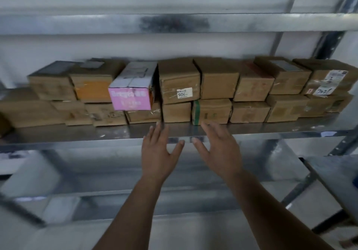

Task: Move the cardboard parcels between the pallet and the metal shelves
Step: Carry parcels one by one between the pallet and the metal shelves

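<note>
Several cardboard parcels stand in two stacked rows on a metal shelf (96, 133). Among them are a brown parcel with a white label (179, 84), a parcel with a pink front (131, 94) and a lower parcel with a green band (212, 111). My left hand (157, 153) and my right hand (219, 149) are raised side by side in front of the shelf's front edge, fingers spread, palms facing the parcels. Neither hand touches a parcel. The pallet is out of view.
A higher metal shelf (77, 24) runs above the parcels, and lower shelves (116, 199) lie beneath. A perforated steel upright (327, 42) stands at the right. Another shelf unit's corner (333, 180) juts in at the lower right. A white wall is behind.
</note>
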A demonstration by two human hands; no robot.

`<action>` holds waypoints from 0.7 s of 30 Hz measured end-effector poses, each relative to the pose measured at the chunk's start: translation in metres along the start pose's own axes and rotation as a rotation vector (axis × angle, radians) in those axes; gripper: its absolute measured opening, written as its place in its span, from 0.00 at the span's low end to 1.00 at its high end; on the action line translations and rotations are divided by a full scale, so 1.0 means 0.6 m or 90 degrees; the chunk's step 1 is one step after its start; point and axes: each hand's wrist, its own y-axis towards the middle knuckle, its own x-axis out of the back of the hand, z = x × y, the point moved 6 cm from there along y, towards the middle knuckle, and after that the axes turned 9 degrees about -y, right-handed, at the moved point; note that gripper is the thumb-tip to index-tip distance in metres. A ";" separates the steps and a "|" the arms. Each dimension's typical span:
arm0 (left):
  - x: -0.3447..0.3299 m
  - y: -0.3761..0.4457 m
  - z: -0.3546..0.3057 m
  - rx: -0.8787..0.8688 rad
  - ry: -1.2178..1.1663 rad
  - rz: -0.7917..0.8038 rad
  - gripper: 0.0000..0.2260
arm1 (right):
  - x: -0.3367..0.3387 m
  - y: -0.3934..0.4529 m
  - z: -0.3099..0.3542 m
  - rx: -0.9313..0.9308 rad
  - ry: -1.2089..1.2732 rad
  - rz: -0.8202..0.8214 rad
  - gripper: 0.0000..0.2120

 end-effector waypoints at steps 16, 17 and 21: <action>0.244 -0.041 0.252 0.172 0.080 -0.144 0.31 | -0.118 0.069 0.355 0.211 0.116 0.049 0.27; 0.253 -0.043 0.266 0.185 0.089 -0.148 0.31 | -0.125 0.073 0.371 0.226 0.126 0.054 0.27; 0.291 -0.029 0.306 0.206 0.124 -0.174 0.32 | -0.151 0.101 0.432 0.270 0.167 0.052 0.28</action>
